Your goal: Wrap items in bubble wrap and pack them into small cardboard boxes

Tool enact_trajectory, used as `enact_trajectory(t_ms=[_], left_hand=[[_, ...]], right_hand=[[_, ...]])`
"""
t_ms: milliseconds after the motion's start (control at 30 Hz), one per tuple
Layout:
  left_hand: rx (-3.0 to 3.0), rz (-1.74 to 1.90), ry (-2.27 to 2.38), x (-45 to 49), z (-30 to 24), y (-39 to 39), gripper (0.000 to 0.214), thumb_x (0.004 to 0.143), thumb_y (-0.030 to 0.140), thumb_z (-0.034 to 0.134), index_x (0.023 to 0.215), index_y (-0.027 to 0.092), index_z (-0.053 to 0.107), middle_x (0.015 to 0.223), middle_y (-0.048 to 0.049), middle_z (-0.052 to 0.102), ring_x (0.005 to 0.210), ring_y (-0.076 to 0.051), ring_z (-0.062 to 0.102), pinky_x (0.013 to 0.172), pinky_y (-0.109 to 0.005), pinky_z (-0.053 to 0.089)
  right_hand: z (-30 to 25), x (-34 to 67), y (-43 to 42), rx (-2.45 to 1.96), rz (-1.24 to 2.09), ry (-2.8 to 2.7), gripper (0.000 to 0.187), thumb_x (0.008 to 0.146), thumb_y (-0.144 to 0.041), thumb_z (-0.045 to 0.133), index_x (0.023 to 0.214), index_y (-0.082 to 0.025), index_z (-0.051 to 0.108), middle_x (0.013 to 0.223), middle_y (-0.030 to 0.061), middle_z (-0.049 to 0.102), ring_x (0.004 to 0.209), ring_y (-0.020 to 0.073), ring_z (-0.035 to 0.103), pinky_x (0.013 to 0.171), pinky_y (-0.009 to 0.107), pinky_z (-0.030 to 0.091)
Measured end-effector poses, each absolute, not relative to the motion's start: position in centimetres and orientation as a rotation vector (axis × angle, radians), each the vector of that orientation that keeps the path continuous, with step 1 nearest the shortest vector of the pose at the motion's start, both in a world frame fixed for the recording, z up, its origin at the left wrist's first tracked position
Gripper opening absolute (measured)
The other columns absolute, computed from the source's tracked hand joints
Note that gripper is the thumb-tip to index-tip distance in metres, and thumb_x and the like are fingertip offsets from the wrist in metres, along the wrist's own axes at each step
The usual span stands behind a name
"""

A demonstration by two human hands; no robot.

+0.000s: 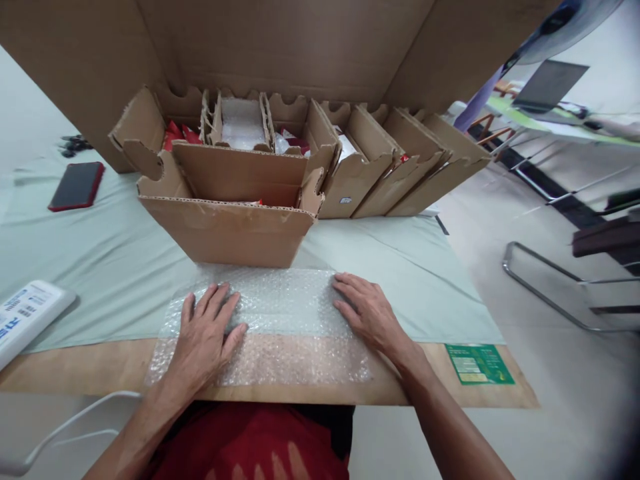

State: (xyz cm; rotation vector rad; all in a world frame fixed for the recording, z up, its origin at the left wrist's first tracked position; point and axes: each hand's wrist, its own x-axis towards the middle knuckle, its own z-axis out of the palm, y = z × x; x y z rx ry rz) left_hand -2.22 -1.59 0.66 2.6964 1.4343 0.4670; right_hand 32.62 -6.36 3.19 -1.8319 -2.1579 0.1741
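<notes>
A sheet of clear bubble wrap point(285, 320) lies flat on the table's near edge. My left hand point(206, 332) rests palm down on its left part, fingers stretched out and slightly spread. My right hand point(367, 312) lies flat on its right part, fingers extended. Neither hand grips anything. Just beyond the sheet stands an open cardboard box point(225, 230) with notched flaps, holding red packets and a bubble-wrapped item point(243, 123).
More cardboard dividers point(400, 167) lean to the right of the box under a big cardboard flap point(280, 40). A red phone point(77, 186) lies far left, a white device point(25, 317) near left, a green card point(479, 364) at right. Metal chair frames point(550, 293) stand beyond the table.
</notes>
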Motion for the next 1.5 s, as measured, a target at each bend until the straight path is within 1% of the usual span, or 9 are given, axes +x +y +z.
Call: enact_trajectory(t_ms=[133,300,433,733,867,1100,1233,1367,1500], left_hand=[[2.701,0.478,1.427,-2.1,0.6,-1.5,0.046,0.102,0.037,0.042,0.138,0.014,0.060,0.149,-0.0210,0.057,0.142,-0.040,0.048,0.116,-0.066,0.029],[2.721,0.413,1.418,-2.5,1.0,-1.1,0.047,0.103,0.038,0.041,0.139,0.014,0.059,0.150,-0.0210,0.056,0.143,-0.040,0.047,0.114,-0.067,0.032],[2.687,0.402,1.437,-2.8,1.1,-0.6,0.051,0.100,0.044,0.046,0.141,0.016,0.058,0.152,-0.0194,0.055,0.146,-0.040,0.043,0.117,-0.067,0.029],[2.640,0.442,1.450,-3.3,1.3,-0.7,0.048,0.098,0.042,0.048,0.138,0.019,0.060,0.153,-0.0195,0.054,0.146,-0.040,0.043,0.118,-0.067,0.028],[2.701,0.547,1.393,-3.7,1.8,-1.6,0.039,0.100,0.038,0.046,0.131,0.020,0.063,0.148,-0.0174,0.058,0.146,-0.036,0.044,0.119,-0.061,0.032],[2.757,0.423,1.236,-3.6,1.0,-2.1,0.047,0.099,0.039,0.051,0.142,0.021,0.057,0.155,-0.0152,0.053,0.148,-0.035,0.043,0.122,-0.060,0.030],[2.720,0.516,1.182,-4.0,2.0,-2.6,0.036,0.101,0.033,0.050,0.132,0.020,0.063,0.148,-0.0152,0.059,0.145,-0.033,0.047,0.120,-0.057,0.035],[2.651,0.585,0.992,-3.8,3.5,-3.8,0.034,0.100,0.027,0.053,0.133,0.021,0.061,0.146,-0.0116,0.062,0.144,-0.029,0.048,0.121,-0.055,0.036],[2.620,0.488,0.848,-3.3,4.1,-4.5,0.038,0.098,0.029,0.058,0.135,0.022,0.059,0.141,-0.0108,0.066,0.138,-0.029,0.055,0.119,-0.058,0.039]], right_hand=[[3.4,29.2,-7.8,-1.820,0.101,-2.091,0.031,0.097,-0.022,0.054,0.124,-0.022,0.071,0.142,0.0124,0.066,0.136,0.0340,0.056,0.103,0.055,0.050],[3.5,24.5,-8.0,-1.644,0.313,-2.324,0.039,0.098,-0.028,0.058,0.136,-0.019,0.063,0.153,0.0137,0.056,0.143,0.0328,0.049,0.108,0.052,0.048],[2.9,27.0,-8.1,-1.842,0.248,-2.259,0.047,0.101,-0.035,0.054,0.145,-0.019,0.056,0.159,0.0151,0.049,0.145,0.0341,0.046,0.111,0.054,0.044],[2.0,30.4,-10.4,-2.059,0.017,-2.036,0.046,0.103,-0.037,0.046,0.145,-0.019,0.055,0.150,0.0174,0.057,0.138,0.0352,0.053,0.105,0.052,0.046],[1.7,29.3,-11.2,-2.030,-0.029,-2.012,0.041,0.103,-0.035,0.046,0.138,-0.017,0.060,0.151,0.0176,0.057,0.138,0.0353,0.053,0.105,0.052,0.045],[1.8,29.2,-11.8,-1.947,0.043,-2.115,0.039,0.102,-0.030,0.047,0.137,-0.018,0.062,0.149,0.0145,0.060,0.138,0.0340,0.053,0.105,0.053,0.044],[2.9,30.8,-13.3,-1.870,-0.007,-2.042,0.032,0.101,-0.033,0.053,0.126,-0.018,0.066,0.139,0.0152,0.067,0.134,0.0342,0.058,0.102,0.053,0.047],[4.4,30.1,-15.0,-1.624,0.200,-2.207,0.035,0.096,-0.037,0.064,0.127,-0.020,0.065,0.143,0.0133,0.064,0.135,0.0323,0.057,0.103,0.051,0.050],[4.1,28.0,-15.4,-1.559,0.291,-2.287,0.030,0.096,-0.025,0.065,0.125,-0.022,0.069,0.138,0.0111,0.068,0.128,0.0305,0.063,0.099,0.049,0.053]])
